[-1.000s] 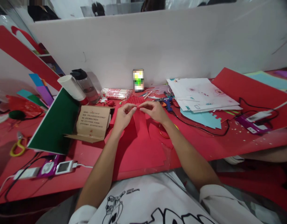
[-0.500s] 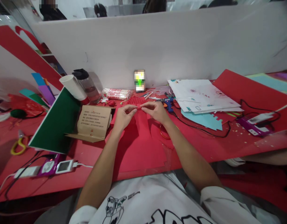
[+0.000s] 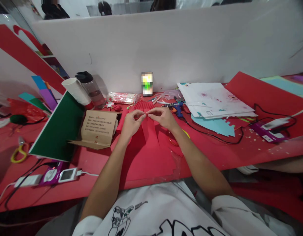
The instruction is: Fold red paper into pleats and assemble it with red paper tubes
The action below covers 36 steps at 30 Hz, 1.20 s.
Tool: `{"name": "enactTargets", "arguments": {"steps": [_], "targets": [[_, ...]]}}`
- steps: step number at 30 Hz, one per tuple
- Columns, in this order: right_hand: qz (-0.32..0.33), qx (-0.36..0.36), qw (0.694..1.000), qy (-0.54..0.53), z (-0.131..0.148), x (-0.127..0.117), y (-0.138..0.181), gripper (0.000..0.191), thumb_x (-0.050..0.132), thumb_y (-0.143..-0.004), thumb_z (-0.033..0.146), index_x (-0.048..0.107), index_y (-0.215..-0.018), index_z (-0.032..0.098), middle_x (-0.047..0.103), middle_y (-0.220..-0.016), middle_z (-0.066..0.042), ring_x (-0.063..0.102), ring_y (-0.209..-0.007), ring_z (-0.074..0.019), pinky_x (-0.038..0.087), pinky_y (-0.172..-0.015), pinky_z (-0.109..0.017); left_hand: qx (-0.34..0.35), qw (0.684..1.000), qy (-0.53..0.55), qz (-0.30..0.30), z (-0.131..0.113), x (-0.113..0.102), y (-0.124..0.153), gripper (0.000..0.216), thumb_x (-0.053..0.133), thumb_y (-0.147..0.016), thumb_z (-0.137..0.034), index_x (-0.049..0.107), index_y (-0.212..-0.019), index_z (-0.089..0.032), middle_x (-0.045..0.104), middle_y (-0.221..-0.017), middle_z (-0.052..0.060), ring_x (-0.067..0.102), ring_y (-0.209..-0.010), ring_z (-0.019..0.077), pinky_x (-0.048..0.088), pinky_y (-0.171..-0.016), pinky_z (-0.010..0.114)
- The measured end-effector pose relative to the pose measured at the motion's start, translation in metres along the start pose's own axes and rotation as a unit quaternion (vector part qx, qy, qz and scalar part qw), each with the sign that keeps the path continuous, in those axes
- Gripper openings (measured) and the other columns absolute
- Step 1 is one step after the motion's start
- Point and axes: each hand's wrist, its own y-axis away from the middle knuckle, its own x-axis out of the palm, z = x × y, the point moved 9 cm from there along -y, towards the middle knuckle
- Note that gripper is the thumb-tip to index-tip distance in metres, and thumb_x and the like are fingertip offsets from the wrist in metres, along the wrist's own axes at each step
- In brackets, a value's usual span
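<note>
Basically, L hand (image 3: 133,122) & R hand (image 3: 165,118), both in closed pinch, hold plain, flat red paper (image 3: 149,130).

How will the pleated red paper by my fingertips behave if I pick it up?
Probably light, since the pleated red paper looks thin. Its close, narrow folds may spread or spring like an accordion, and such thin ridges would likely crush if squeezed.

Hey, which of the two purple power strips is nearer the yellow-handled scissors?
The left power strip, by the near edge of the green board. The other power strip lies far from the scissors, beyond the right hand.
</note>
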Motion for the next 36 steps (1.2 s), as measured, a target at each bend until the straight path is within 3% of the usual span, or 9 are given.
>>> {"name": "enactTargets", "arguments": {"steps": [8, 21, 27, 32, 36], "targets": [[0.019, -0.006, 0.998, 0.061, 0.003, 0.004, 0.001, 0.016, 0.068, -0.085, 0.028, 0.08, -0.094, 0.021, 0.08, -0.094, -0.006, 0.073, -0.088, -0.0212, 0.055, -0.084, -0.034, -0.03, 0.999, -0.021, -0.001, 0.005, -0.003, 0.003, 0.02, 0.065, -0.085, -0.034, 0.07, -0.08, -0.016, 0.072, -0.077, 0.004, 0.062, -0.071, 0.0164, 0.047, -0.07, 0.028], [0.04, -0.004, 0.99, 0.135, 0.01, 0.01, 0.002, 0.016, 0.063, -0.087, 0.026, 0.076, -0.088, 0.017, 0.078, -0.087, -0.006, 0.07, -0.08, -0.0189, 0.051, -0.077, -0.03, -0.025, 0.978, -0.205, 0.023, 0.0, 0.003, 0.008, 0.011, 0.059, -0.09, -0.026, 0.067, -0.087, -0.02, 0.068, -0.077, 0.002, 0.059, -0.07, 0.0169, 0.041, -0.067, 0.028], [0.056, 0.006, 0.986, 0.155, 0.01, 0.012, 0.003, 0.017, 0.061, -0.089, 0.031, 0.07, -0.086, 0.017, 0.074, -0.084, -0.006, 0.064, -0.074, -0.0172, 0.048, -0.071, -0.029, -0.032, 0.985, -0.167, 0.029, 0.004, 0.002, 0.008, 0.016, 0.063, -0.089, -0.034, 0.067, -0.082, -0.02, 0.07, -0.079, 0.003, 0.062, -0.073, 0.0172, 0.044, -0.069, 0.027], [0.063, 0.002, 0.987, 0.146, 0.006, 0.012, 0.003, 0.015, 0.061, -0.089, 0.031, 0.069, -0.086, 0.018, 0.073, -0.084, -0.006, 0.063, -0.075, -0.0176, 0.048, -0.072, -0.03, 0.016, 0.985, -0.161, 0.053, -0.006, 0.01, 0.009, 0.019, 0.06, -0.092, -0.035, 0.066, -0.086, -0.018, 0.07, -0.082, 0.004, 0.06, -0.073, 0.0162, 0.043, -0.068, 0.027], [0.06, 0.008, 0.993, 0.101, 0.005, 0.007, 0.001, 0.02, 0.066, -0.086, 0.036, 0.072, -0.084, 0.017, 0.074, -0.082, -0.006, 0.065, -0.074, -0.0178, 0.05, -0.071, -0.03, -0.005, 0.994, -0.105, 0.03, -0.001, 0.007, 0.006, 0.027, 0.067, -0.087, -0.043, 0.068, -0.081, -0.017, 0.069, -0.075, 0.003, 0.061, -0.068, 0.0156, 0.044, -0.065, 0.026]]}}
